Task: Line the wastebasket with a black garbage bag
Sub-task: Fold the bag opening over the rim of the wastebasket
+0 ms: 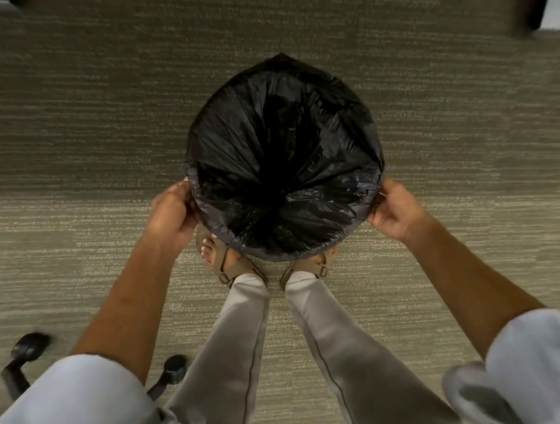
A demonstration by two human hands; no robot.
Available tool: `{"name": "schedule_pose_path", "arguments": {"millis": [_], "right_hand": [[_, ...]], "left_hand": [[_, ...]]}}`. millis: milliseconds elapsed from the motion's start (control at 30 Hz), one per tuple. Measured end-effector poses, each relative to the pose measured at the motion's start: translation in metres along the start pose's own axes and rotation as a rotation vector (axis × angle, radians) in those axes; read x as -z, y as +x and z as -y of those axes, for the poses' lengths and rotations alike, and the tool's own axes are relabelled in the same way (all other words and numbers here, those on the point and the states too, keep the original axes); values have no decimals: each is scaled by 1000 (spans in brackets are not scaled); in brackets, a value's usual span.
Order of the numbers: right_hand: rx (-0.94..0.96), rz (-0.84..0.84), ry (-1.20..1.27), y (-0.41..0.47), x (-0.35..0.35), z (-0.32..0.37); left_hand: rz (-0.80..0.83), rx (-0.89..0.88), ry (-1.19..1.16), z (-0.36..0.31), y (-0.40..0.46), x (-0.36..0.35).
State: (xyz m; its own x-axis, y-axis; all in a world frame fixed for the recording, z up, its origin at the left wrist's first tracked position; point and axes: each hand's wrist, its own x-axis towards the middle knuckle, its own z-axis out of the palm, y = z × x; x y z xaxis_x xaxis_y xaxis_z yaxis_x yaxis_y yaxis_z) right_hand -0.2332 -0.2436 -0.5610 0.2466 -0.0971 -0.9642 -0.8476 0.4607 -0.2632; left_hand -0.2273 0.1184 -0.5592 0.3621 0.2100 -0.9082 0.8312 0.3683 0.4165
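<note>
Left fingers: we curl them shut on the turned-over edge of the garbage bag (pixel 282 166) at the left side of the rim; our left hand (pixel 171 214) pinches film against the wall there.
Right fingers: closed on the same turned-over edge at the right side; our right hand (pixel 393 210) has its thumb on top of the fold.
Bag position: it drapes over the whole mouth of the wastebasket (pixel 207 212), its middle sagging down inside; the can itself is almost wholly hidden by the film.
Basket position: it stands on the carpet (pixel 90 140), just ahead of our sandalled feet (pixel 229 263) and well clear of the chair casters (pixel 175 368) at the lower left.
Feel: we judge the film thin, light, soft and rather slippery; it will crease and stretch, and may tear if we yank it.
Where to hold: the doubled edge at opposite sides, as we do now, gives the surest purchase.
Basket weight: likely light, so hard pulls could tip it.
Progress: we judge the lining nearly done.
</note>
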Motion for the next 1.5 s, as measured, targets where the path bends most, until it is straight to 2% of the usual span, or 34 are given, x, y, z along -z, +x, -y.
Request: {"name": "schedule_pose_path", "arguments": {"millis": [100,200,267,333,400,467,567,633,967,1100,1333,1500], "right_hand": [[-115,-33,-134,8,4,9],[-115,-105,-326,9,-1,17],[76,-198,-378,8,-4,27],[348,-233,-297,2,-6,44],[521,-160,-251,-6,-16,66],[563,-36,-336,-10,-35,85],[550,85,-652,-7,-66,99],[551,95,-728,-1,-77,104],[269,110,-694,11,-90,116],[167,62,-648,16,-88,119],[180,30,-686,18,-95,124],[267,-45,-674,23,-102,120]], "left_hand": [[23,153,-25,2,3,-4],[37,187,21,1,4,-9],[6,155,90,-3,4,-9],[-51,84,102,-11,7,-6],[-44,11,91,-21,13,-2],[24,-43,107,-32,18,-1],[125,-97,201,-48,27,-5],[135,-98,260,-56,33,-11],[74,-68,342,-67,41,-33],[76,-18,317,-63,45,-31],[68,-22,171,-67,46,-35],[-16,-72,131,-69,46,-41]]}}
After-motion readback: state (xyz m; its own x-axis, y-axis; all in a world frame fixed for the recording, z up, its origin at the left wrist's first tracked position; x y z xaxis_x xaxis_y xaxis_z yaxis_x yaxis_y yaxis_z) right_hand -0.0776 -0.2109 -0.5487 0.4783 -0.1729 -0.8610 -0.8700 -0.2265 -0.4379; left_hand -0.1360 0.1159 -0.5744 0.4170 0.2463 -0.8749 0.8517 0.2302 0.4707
